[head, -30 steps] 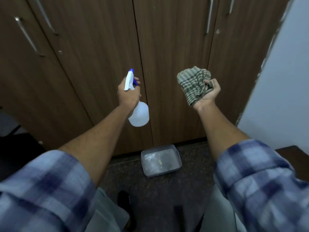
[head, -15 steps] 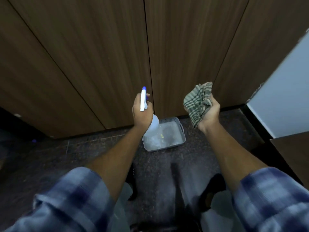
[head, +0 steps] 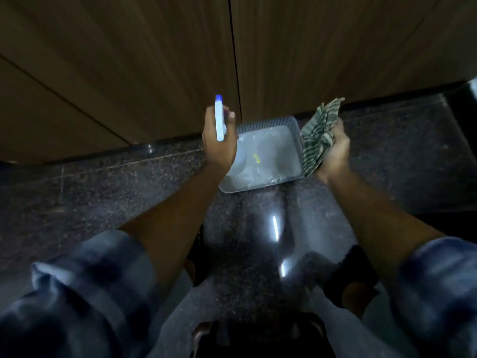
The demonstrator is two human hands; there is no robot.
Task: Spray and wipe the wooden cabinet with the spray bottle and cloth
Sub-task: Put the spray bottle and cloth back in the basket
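— Over the dark floor, how are the arms sitting?
— Both reaching forward; left hand is gripping the spray bottle, right hand clutching the cloth (bunched), above the tray before the wooden cabinet.

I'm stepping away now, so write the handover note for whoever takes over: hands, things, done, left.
Left hand: closed grip on the white plastic spray bottle with blue nozzle, nozzle up.
Right hand: clutching the crumpled green checked cloth.
Both are held low over the grey perforated plastic basket on the dark speckled stone floor, at the foot of the brown wooden cabinet doors.
Done: cannot tell; no wet patch or streaks visible on the wood.
Left: spray the doors, then wipe.
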